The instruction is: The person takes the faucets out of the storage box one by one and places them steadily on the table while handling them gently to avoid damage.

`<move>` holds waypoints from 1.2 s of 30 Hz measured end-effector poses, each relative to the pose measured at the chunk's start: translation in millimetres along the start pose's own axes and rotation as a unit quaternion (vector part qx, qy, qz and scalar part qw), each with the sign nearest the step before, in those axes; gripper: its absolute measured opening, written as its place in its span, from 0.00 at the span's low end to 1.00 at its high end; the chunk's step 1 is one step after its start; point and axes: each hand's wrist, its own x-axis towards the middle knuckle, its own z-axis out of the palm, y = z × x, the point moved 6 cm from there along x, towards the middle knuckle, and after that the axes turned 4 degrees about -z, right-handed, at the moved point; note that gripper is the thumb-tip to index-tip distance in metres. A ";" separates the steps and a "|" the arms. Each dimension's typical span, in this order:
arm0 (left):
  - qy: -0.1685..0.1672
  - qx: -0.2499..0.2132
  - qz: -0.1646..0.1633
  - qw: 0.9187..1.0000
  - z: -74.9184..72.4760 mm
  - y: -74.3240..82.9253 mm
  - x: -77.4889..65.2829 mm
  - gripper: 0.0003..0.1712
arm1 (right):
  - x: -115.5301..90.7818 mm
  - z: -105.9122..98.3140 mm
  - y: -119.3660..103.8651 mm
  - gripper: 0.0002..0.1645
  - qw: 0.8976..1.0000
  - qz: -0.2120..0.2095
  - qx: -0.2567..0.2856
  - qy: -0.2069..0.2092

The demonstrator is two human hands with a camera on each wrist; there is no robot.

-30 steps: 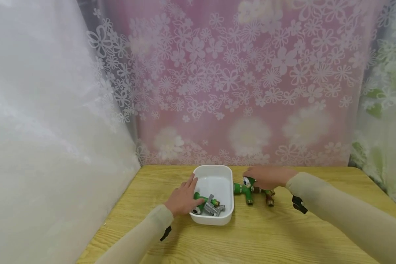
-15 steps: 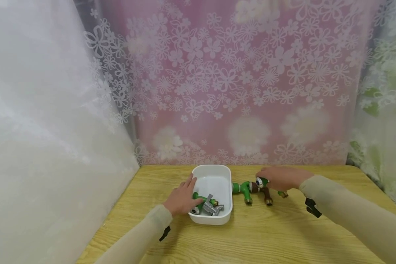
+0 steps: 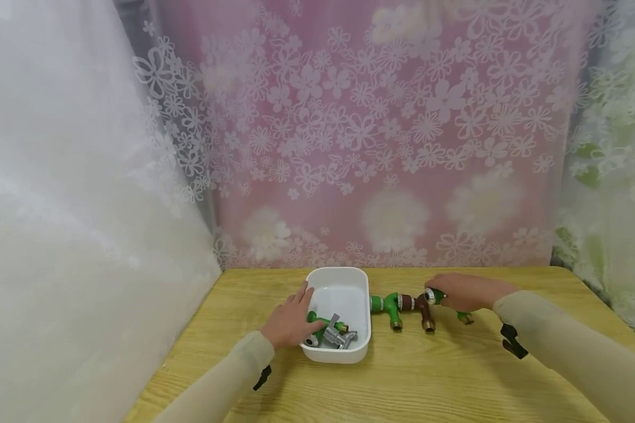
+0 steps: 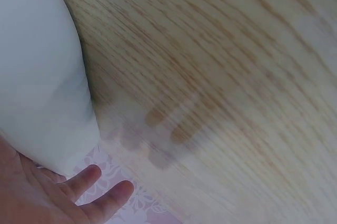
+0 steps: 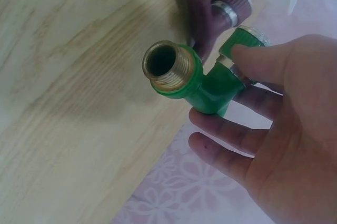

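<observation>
In the head view my left hand (image 3: 291, 320) rests on the left rim of a white plastic basin (image 3: 337, 356), its fingers fairly straight and the thumb over the inside. A grey metal tap (image 3: 334, 335) and a green valve (image 3: 317, 322) with a brass end lie in the basin. My right hand (image 3: 465, 292) pinches another green valve (image 5: 216, 89), Y-shaped with a threaded brass outlet, between thumb and fingers. Just left of it on the table are a brown valve (image 3: 426, 311) and a green valve (image 3: 391, 308), lined up in a row beside the basin.
Everything stands on a wood-grain table (image 3: 402, 388). A pink floral curtain (image 3: 381, 147) hangs behind the far edge. A white sheet (image 3: 84, 235) closes off the left side, and a floral sheet (image 3: 603, 176) hangs at the right.
My right hand has moved rightward with the green valve, from above the row to its right end, uncovering the brown valve. My left hand has stayed at the basin's rim.
</observation>
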 end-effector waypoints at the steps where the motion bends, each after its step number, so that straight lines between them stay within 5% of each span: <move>1: -0.001 0.002 0.001 1.000 0.4 -0.1 0.6 0.54 | -0.7 1.1 2.6 0.30 1.000 0.003 0.002 0.000; 15: 0.003 0.007 0.005 1.000 0.8 -0.6 1.4 0.54 | -8.7 16.3 21.9 0.29 0.999 0.026 0.027 0.005; 36: -0.001 -0.007 0.003 1.000 0.0 0.8 -1.1 0.54 | -1.1 36.1 36.1 0.27 0.998 0.062 -0.008 0.011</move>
